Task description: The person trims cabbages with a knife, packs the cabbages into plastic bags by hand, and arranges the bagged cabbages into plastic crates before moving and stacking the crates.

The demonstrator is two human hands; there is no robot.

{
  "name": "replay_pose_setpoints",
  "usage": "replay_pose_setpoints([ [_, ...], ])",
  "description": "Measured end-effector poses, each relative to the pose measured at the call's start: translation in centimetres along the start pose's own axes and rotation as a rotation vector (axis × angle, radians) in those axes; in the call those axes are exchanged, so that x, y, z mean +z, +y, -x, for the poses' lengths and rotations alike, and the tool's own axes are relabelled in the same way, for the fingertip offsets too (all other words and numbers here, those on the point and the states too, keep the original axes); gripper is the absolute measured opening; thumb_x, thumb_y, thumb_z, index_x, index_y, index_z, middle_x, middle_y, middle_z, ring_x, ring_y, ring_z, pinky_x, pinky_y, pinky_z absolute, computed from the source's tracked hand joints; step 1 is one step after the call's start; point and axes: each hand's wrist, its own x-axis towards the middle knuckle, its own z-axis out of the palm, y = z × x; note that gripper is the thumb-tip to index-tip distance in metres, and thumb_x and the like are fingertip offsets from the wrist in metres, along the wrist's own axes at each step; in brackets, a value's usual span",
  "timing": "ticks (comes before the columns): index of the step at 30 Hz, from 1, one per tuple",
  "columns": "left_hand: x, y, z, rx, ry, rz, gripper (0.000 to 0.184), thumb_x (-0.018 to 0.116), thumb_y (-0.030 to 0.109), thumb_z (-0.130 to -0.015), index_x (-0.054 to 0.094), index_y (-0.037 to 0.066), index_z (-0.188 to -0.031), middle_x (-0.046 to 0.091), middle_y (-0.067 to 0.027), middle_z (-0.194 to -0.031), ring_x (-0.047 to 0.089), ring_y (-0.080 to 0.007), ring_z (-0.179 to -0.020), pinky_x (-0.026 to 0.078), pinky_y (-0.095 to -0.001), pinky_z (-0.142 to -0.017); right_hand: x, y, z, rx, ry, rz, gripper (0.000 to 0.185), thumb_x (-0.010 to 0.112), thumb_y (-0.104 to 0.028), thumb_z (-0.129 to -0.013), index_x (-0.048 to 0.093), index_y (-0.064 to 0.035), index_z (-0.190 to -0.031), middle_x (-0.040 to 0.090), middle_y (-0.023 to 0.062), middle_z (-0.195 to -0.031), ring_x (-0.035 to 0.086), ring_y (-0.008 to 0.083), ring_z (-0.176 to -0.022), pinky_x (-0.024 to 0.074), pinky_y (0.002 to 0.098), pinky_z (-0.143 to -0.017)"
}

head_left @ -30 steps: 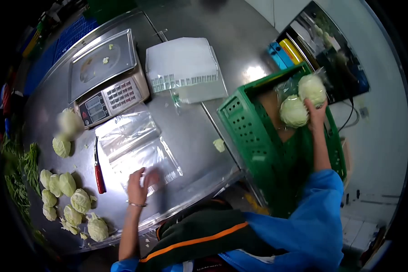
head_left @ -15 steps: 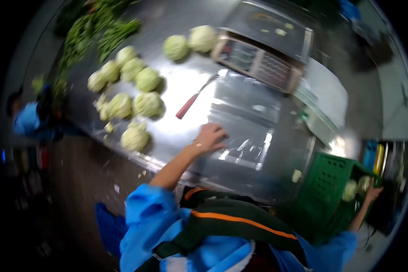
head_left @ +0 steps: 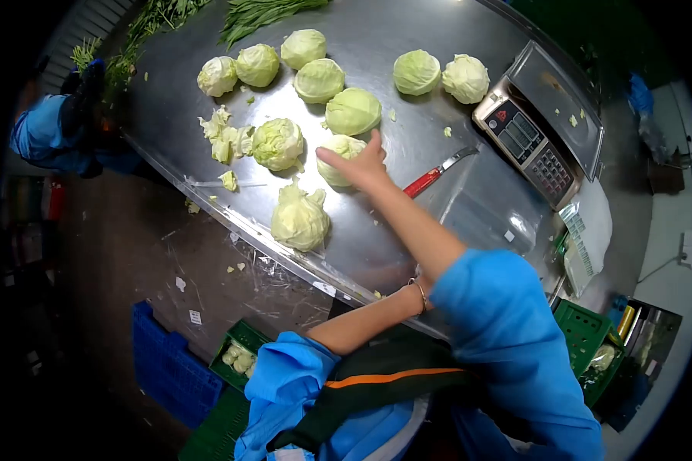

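My right hand (head_left: 361, 165) reaches across the steel table to a pale green cabbage (head_left: 338, 146), thumb and fingers apart at its near side. Whether it touches the cabbage I cannot tell. Under my right forearm lies my left wrist with a bracelet; the left hand (head_left: 426, 290) is almost wholly hidden, fingers out of sight. Around the right hand stand a rounder cabbage (head_left: 353, 111), a leafy one (head_left: 277, 144) and one with loose outer leaves (head_left: 300, 217). A red-handled knife (head_left: 424, 182) with a curved blade lies right of my right hand, beside clear plastic (head_left: 496, 200).
A scale (head_left: 534, 146) stands at the right, two cabbages beside it. Trimmed leaves (head_left: 221, 137) and greens (head_left: 261, 15) lie on the table (head_left: 200, 165). Green crates (head_left: 580, 330) and a blue crate (head_left: 165, 365) stand below. Another person's blue sleeve (head_left: 42, 134) shows at far left.
My right hand has left the green crate at the right and come over to the cabbages. My left hand has drawn back from the clear plastic. The view has turned left.
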Motion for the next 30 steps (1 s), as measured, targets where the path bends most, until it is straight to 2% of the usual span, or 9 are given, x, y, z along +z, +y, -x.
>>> replay_pose_setpoints([
  [3,-0.2,-1.5,0.8,-0.007,0.030,0.176,0.040,0.049,0.019,-0.087,0.049,0.007,-0.125,0.050,-0.0136,-0.127,0.046,-0.0270,-0.118,0.032,-0.0353,-0.102,1.3,-0.4,-0.6,0.107,-0.029,0.218,0.110,0.080,-0.047,-0.059,0.019,0.0020,-0.136,0.033,0.0253,-0.133,0.040,0.0321,-0.122,0.0379,0.0413,-0.099],
  [5,2.3,-3.7,2.1,0.023,0.085,-0.112,0.042,0.051,0.016,-0.081,0.051,0.007,-0.122,0.056,-0.0129,-0.116,0.052,-0.0261,-0.107,0.038,-0.0355,-0.096,0.1,2.2,-1.9,0.003,-0.215,-0.192,0.098,0.078,-0.041,-0.065,0.024,-0.0004,-0.135,0.040,0.0235,-0.129,0.045,0.0303,-0.118,0.0407,0.0406,-0.096],
  [8,-1.0,-2.3,1.5,-0.017,-0.316,-0.230,0.040,0.053,0.014,-0.076,0.054,0.007,-0.116,0.059,-0.0106,-0.098,0.057,-0.0243,-0.088,0.044,-0.0361,-0.082,-7.9,5.3,1.5,0.049,-0.565,-0.893,0.073,0.069,-0.026,-0.077,0.031,-0.0036,-0.135,0.047,0.0156,-0.127,0.048,0.0279,-0.116,0.0418,0.0431,-0.096],
  [9,-1.5,-1.9,1.7,0.065,-0.071,-0.205,0.027,0.053,0.012,-0.075,0.058,0.007,-0.101,0.057,-0.0070,-0.085,0.055,-0.0222,-0.075,0.045,-0.0350,-0.070,-11.2,7.2,4.3,0.090,-0.534,-1.089,0.079,0.068,-0.033,-0.076,0.028,-0.0047,-0.138,0.044,0.0144,-0.133,0.045,0.0301,-0.121,0.0384,0.0463,-0.100],
  [14,-2.6,1.0,0.6,0.235,-0.372,-0.226,0.024,0.054,0.013,-0.075,0.056,0.008,-0.099,0.053,-0.0090,-0.090,0.054,-0.0250,-0.082,0.047,-0.0344,-0.075,-21.9,15.5,19.9,0.173,-0.620,-1.494,0.096,0.069,-0.057,-0.064,0.028,-0.0141,-0.140,0.036,0.0192,-0.138,0.038,0.0387,-0.125,0.0311,0.0572,-0.103],
  [18,-0.5,1.9,0.5,0.111,-0.448,-0.302,0.033,0.055,0.008,-0.074,0.052,0.007,-0.106,0.051,-0.0098,-0.100,0.054,-0.0297,-0.094,0.049,-0.0367,-0.075,-17.7,22.9,28.1,0.453,-0.120,-1.425,0.088,0.067,-0.052,-0.069,0.028,-0.0163,-0.140,0.033,0.0137,-0.141,0.039,0.0354,-0.125,0.0311,0.0587,-0.101],
  [21,-2.8,5.4,0.3,-0.066,-0.436,-0.105,0.055,0.055,-0.003,-0.069,0.043,0.005,-0.122,0.044,-0.0121,-0.119,0.052,-0.0352,-0.103,0.048,-0.0381,-0.080,-15.6,21.8,29.0,0.512,-0.103,-1.646,0.066,0.054,-0.042,-0.085,0.029,-0.0134,-0.139,0.034,0.0124,-0.140,0.039,0.0332,-0.124,0.0304,0.0514,-0.104],
  [25,-3.8,8.1,1.0,-0.288,-0.389,0.086,0.076,0.053,-0.012,-0.065,0.029,0.003,-0.136,0.029,-0.0168,-0.137,0.048,-0.0388,-0.111,0.047,-0.0400,-0.085,-14.8,20.8,27.6,0.501,0.054,-1.624,0.058,0.046,-0.033,-0.093,0.022,-0.0117,-0.141,0.037,0.0129,-0.134,0.044,0.0330,-0.117,0.0376,0.0464,-0.097],
  [30,-6.6,8.8,0.6,-0.328,-0.113,0.032,0.076,0.053,-0.010,-0.067,0.027,0.001,-0.137,0.028,-0.0184,-0.139,0.048,-0.0385,-0.112,0.047,-0.0400,-0.085,-13.4,23.1,23.4,0.098,0.262,-0.083,0.069,0.058,-0.018,-0.088,0.017,-0.0054,-0.142,0.023,0.0154,-0.142,0.046,0.0302,-0.114,0.0402,0.0380,-0.092],
])
